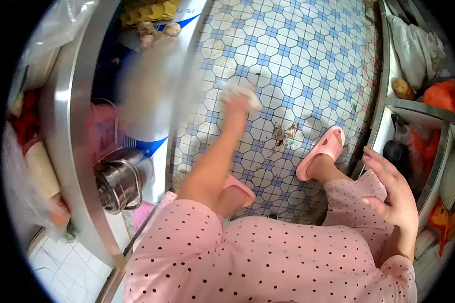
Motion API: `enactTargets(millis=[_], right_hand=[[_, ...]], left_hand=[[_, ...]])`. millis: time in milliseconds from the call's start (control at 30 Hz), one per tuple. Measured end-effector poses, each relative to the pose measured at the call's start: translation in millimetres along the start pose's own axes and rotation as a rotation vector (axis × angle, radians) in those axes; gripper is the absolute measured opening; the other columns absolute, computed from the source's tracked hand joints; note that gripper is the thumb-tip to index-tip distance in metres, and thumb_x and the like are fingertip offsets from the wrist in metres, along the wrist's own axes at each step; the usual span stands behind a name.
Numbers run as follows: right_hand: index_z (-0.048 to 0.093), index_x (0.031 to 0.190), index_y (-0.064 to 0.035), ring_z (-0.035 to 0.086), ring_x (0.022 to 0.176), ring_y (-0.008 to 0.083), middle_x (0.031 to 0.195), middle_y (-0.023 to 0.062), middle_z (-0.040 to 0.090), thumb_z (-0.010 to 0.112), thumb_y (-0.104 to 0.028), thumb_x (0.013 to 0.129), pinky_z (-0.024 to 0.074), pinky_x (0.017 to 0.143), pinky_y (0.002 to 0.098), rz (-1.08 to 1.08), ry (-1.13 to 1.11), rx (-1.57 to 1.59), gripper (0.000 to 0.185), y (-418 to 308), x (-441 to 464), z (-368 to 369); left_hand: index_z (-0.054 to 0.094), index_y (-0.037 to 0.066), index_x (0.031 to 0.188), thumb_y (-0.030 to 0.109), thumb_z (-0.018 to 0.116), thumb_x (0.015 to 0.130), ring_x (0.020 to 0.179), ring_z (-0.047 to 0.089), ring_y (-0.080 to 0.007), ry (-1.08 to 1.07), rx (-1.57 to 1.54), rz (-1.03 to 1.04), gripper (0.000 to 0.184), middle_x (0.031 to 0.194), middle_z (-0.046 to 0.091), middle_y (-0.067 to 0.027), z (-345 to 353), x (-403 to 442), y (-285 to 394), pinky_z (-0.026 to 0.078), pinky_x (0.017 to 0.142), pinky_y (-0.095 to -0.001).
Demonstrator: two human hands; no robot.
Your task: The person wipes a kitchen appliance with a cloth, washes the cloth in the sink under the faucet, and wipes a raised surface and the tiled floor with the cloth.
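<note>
My left hand (238, 102) reaches down to the tiled floor, closed around a crumpled white cloth (247, 94); both are smeared by motion, and it could be paper instead. A patch of dark brown debris (283, 135) lies on the tiles, to the right of the cloth and closer to my feet. At my right side, my right hand (391, 189) hangs above my knee with its fingers stretched out and nothing in it. My feet wear pink slippers (316, 156), one on each side of the debris.
On the left stands a metal-edged shelf unit (73, 126), with a steel pot (119, 182), a pink basket (102, 129) and ginger roots (147, 34). Shelves on the right hold a potato (403, 89), an orange-red bag (446, 97) and a white bag (409, 50).
</note>
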State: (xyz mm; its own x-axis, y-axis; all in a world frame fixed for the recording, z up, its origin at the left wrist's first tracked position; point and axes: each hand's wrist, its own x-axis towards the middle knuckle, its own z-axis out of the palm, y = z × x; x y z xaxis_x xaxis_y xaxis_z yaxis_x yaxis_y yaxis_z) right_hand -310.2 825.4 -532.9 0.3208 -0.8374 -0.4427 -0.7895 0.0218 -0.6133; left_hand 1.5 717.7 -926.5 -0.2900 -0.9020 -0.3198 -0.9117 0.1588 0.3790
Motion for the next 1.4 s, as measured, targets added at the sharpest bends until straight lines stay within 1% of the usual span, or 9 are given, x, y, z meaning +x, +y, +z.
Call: enactTargets(millis=[67,167,300,467,767,867,967,1067,1400], right_hand=[[0.049,0.136,-0.0023,0.049,0.127,0.0428,0.141,0.0241,0.047,0.077,-0.028,0.074,0.0401,0.104,0.0447,-0.022,0.039,-0.028,0.072,-9.4,1.5,-4.9],[0.049,0.136,-0.0025,0.048,0.128,0.0432,0.141,0.0242,0.047,0.077,-0.028,0.073,0.0396,0.105,0.045,-0.067,0.058,-0.038,0.074,-20.3,0.6,-10.6],[0.049,0.137,-0.0028,0.047,0.128,0.0432,0.142,0.0242,0.046,0.077,-0.028,0.072,0.0391,0.105,0.045,-0.11,0.036,-0.059,0.075,-29.3,-4.7,-9.1],[0.048,0.137,-0.003,0.048,0.128,0.043,0.141,0.024,0.047,0.077,-0.027,0.072,0.0392,0.105,0.0453,-0.15,0.057,-0.047,0.075,-32.1,-8.9,-4.3],[0.048,0.137,-0.0035,0.048,0.129,0.0407,0.141,0.0216,0.049,0.074,-0.019,0.073,0.0394,0.106,0.0437,-0.093,0.085,-0.133,0.071,-34.6,-19.0,13.7],[0.049,0.136,-0.0026,0.049,0.127,0.0395,0.138,0.0215,0.05,0.073,-0.014,0.075,0.0406,0.105,0.043,-0.16,0.115,-0.107,0.067,-49.6,-22.1,20.4],[0.05,0.136,-0.0031,0.052,0.124,0.0388,0.135,0.0223,0.053,0.072,-0.016,0.078,0.0419,0.104,0.0419,-0.167,0.131,-0.12,0.063,-44.0,-25.6,27.7],[0.051,0.135,-0.005,0.056,0.117,0.0384,0.13,0.023,0.056,0.071,-0.022,0.081,0.0453,0.099,0.0418,-0.128,0.173,-0.179,0.06,-33.7,-30.3,35.8],[0.051,0.137,-0.0114,0.057,0.116,0.0328,0.128,0.0137,0.058,0.068,-0.028,0.085,0.0495,0.094,0.0423,0.148,0.179,-0.42,0.057,-6.9,-27.9,66.2]], left_hand=[[0.052,0.004,0.132,0.01,0.046,0.094,0.131,0.042,-0.0398,0.019,0.02,0.318,0.039,0.136,0.049,-0.024,30.5,-57.9,18.7,0.028,0.114,-0.0457],[0.051,0.003,0.133,0.007,0.045,0.096,0.129,0.045,-0.0351,-0.1,-0.636,0.123,0.038,0.136,0.051,-0.0186,4.7,-105.0,1.7,0.032,0.112,-0.0426],[0.051,0.001,0.131,0.005,0.049,0.091,0.123,0.052,-0.0346,0.71,-0.488,-0.502,0.041,0.135,0.052,-0.0232,23.1,-150.7,-120.9,0.04,0.104,-0.0426],[0.05,0.001,0.132,0.004,0.048,0.09,0.119,0.054,-0.0377,0.479,-0.359,-1.337,0.043,0.135,0.052,-0.0242,-12.4,-173.7,-145.0,0.043,0.102,-0.0423],[0.048,0.002,0.134,0.006,0.047,0.091,0.118,0.054,-0.0393,0.371,-0.111,-0.255,0.044,0.127,0.058,-0.021,35.3,-120.2,-57.8,0.043,0.1,-0.0443],[0.046,0.002,0.136,0.013,0.049,0.095,0.109,0.06,-0.036,-0.017,-0.56,-0.264,0.043,0.121,0.062,-0.0195,-13.4,-113.9,-9.6,0.045,0.096,-0.0434],[0.049,0.008,0.136,0.022,0.047,0.098,0.106,0.062,-0.0365,0.158,-0.824,-0.246,0.04,0.116,0.064,-0.0221,-68.8,-116.6,12.3,0.047,0.092,-0.0436],[0.048,0.003,0.136,0.03,0.044,0.099,0.111,0.058,-0.0437,0.447,-0.646,-0.13,0.046,0.119,0.061,-0.0274,-102.0,-113.7,18.7,0.046,0.093,-0.0479],[0.06,0.007,0.123,0.014,0.054,0.092,0.108,0.061,-0.0382,0.256,-0.425,0.014,0.032,0.115,0.065,-0.0201,-157.1,-137.3,25.7,0.048,0.091,-0.0423]])
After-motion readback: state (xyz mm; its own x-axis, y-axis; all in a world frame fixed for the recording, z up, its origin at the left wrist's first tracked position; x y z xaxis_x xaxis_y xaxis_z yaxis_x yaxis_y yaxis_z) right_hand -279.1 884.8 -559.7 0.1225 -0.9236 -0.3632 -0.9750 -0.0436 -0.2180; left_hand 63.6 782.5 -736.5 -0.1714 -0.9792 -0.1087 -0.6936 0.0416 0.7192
